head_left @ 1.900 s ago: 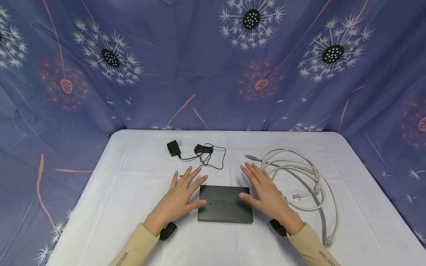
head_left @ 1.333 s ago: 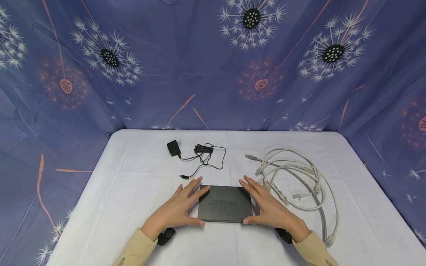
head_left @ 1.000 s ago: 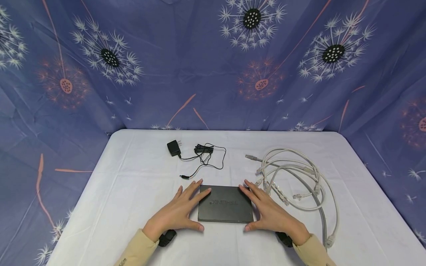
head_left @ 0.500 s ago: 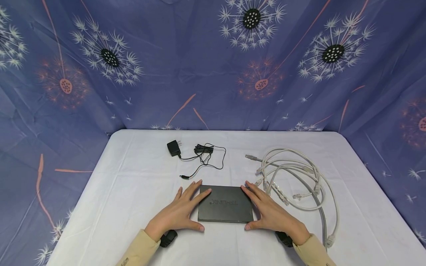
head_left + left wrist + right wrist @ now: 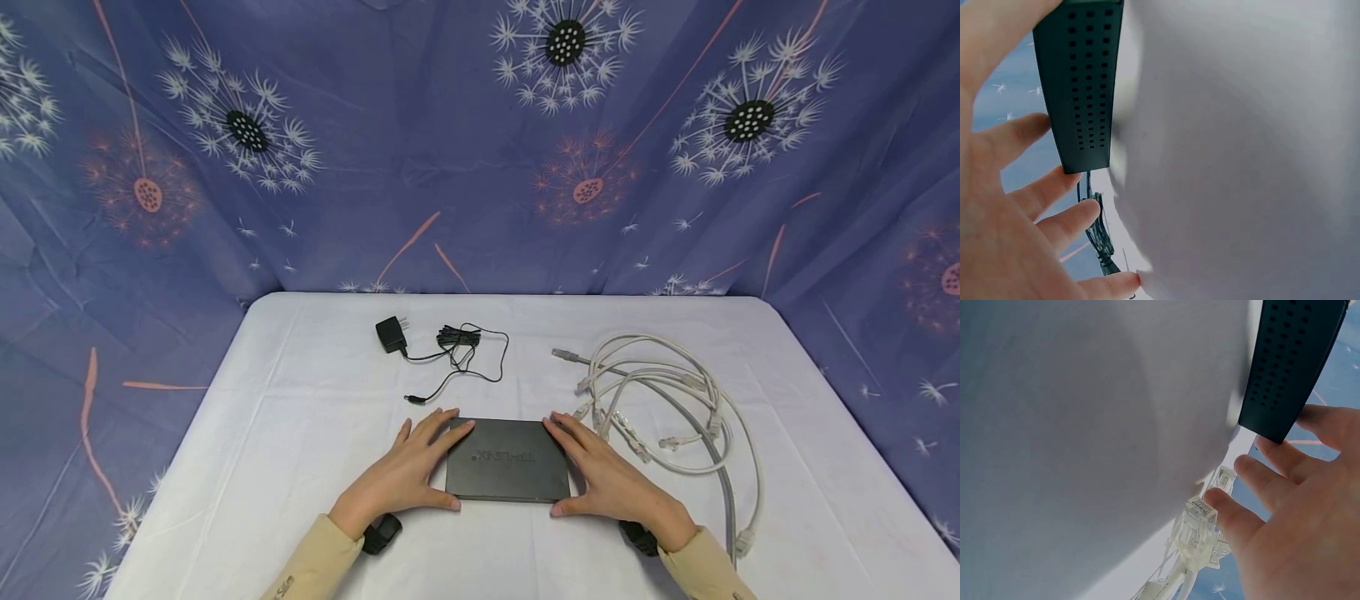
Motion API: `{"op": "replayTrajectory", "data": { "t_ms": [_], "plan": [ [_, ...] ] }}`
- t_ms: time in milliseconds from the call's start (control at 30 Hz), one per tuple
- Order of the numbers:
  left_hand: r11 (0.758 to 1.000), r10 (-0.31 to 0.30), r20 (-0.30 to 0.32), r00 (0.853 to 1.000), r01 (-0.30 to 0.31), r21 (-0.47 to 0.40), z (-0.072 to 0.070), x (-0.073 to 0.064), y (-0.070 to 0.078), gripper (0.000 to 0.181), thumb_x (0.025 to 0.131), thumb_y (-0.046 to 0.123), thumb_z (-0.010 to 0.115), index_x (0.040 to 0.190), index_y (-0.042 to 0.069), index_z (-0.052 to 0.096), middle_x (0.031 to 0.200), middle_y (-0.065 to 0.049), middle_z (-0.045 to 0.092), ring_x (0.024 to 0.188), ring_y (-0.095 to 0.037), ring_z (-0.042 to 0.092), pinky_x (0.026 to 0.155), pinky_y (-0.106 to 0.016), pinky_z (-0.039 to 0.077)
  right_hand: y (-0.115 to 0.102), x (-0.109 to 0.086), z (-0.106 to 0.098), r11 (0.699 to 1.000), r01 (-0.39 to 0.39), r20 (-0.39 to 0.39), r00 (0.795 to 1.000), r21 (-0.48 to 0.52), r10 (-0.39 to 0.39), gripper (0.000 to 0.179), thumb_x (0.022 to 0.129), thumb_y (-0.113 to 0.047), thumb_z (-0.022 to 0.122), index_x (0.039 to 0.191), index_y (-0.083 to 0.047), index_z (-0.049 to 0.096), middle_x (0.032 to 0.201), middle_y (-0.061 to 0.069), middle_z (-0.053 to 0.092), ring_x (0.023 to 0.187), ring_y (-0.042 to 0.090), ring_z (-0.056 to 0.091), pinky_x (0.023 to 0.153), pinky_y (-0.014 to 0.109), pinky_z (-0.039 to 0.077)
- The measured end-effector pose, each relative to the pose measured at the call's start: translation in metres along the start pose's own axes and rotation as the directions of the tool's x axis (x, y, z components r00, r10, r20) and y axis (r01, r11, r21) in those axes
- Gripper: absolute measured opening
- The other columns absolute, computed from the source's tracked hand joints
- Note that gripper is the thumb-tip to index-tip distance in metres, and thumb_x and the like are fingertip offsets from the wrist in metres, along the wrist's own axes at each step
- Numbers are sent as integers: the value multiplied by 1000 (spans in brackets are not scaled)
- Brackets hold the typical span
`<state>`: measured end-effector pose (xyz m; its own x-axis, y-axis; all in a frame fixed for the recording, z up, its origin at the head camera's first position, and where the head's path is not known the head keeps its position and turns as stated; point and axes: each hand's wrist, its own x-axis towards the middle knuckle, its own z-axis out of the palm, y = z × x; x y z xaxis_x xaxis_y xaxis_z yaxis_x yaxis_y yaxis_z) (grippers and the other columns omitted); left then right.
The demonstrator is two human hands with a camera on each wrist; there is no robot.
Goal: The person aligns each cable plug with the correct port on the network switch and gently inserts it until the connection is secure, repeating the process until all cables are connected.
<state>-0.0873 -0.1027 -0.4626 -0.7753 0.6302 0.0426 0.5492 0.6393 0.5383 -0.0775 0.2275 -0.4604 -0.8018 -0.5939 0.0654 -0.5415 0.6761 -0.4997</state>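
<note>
**Left hand (image 5: 405, 475) and right hand (image 5: 617, 479) have come down to the ends of the black box (image 5: 507, 467)**

Head view: since the earliest frame, the thumbs have shifted from over the top of the box to its near corners, while the box has stayed put. It lies near the middle of the white-covered table (image 5: 322, 400), its lettering upside down to the person. The hands are apart from each other; each grips one end between a thumb at the near edge and fingers at the far corner. On the far left lies a power adapter (image 5: 390, 334), its black cord (image 5: 458, 337) partly bundled, the tip just beyond the left hand. Right of the box are coiled network cables (image 5: 697, 385). A blue dandelion-print curtain (image 5: 450, 150) hangs behind.

Left wrist view: the thumb and two fingers meet the vented end of the box; the other two fingers stand off it.

Right wrist view: two fingers touch the opposite vented end. The little finger is close to clear plugs (image 5: 1197, 531); whether it touches them I cannot tell. The thumb is outside this view.
</note>
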Motion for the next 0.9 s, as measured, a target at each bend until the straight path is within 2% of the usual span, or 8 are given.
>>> {"op": "replayTrajectory", "data": {
  "t_ms": [267, 533, 767, 900],
  "plan": [
    [999, 0, -40, 999, 2, 35, 0, 2, 2, 101, 67, 47, 83, 147, 8, 37, 148, -14, 31, 137, -29, 27, 102, -65, 18, -1, 2, -2, 999, -33, 14, 999, 4, 33, 106, 71, -53, 78, 150, -5, 27, 148, 21, 29, 132, 42, 32, 95, 58, 36],
    [999, -15, -40, 999, 17, 42, 0, 4, 2, 101, 65, 49, 83, 147, 10, 39, 147, -11, 33, 135, -26, 30, 104, -62, 18, -1, 4, -2, 999, -45, 15, 999, -30, 46, 105, 70, -53, 79, 150, -7, 29, 145, 16, 33, 124, 40, 43, 91, 53, 41],
    [999, -6, -49, 999, 4, -33, -4, 3, 2, 100, 63, 44, 86, 146, 9, 41, 146, -11, 33, 135, -28, 31, 106, -55, 19, -2, 4, -2, 998, -51, 8, 999, 28, 51, 104, 70, -51, 80, 150, -9, 30, 145, 14, 33, 121, 36, 47, 86, 50, 45],
    [997, -11, -60, 998, 6, -72, -8, 2, 2, 99, 64, 41, 86, 146, 10, 40, 147, -9, 32, 133, -34, 30, 104, -53, 26, -5, 5, -5, 997, -55, -2, 998, 50, 55, 104, 69, -49, 82, 151, -10, 29, 146, 12, 31, 122, 35, 46, 84, 48, 46]
  ]
}}
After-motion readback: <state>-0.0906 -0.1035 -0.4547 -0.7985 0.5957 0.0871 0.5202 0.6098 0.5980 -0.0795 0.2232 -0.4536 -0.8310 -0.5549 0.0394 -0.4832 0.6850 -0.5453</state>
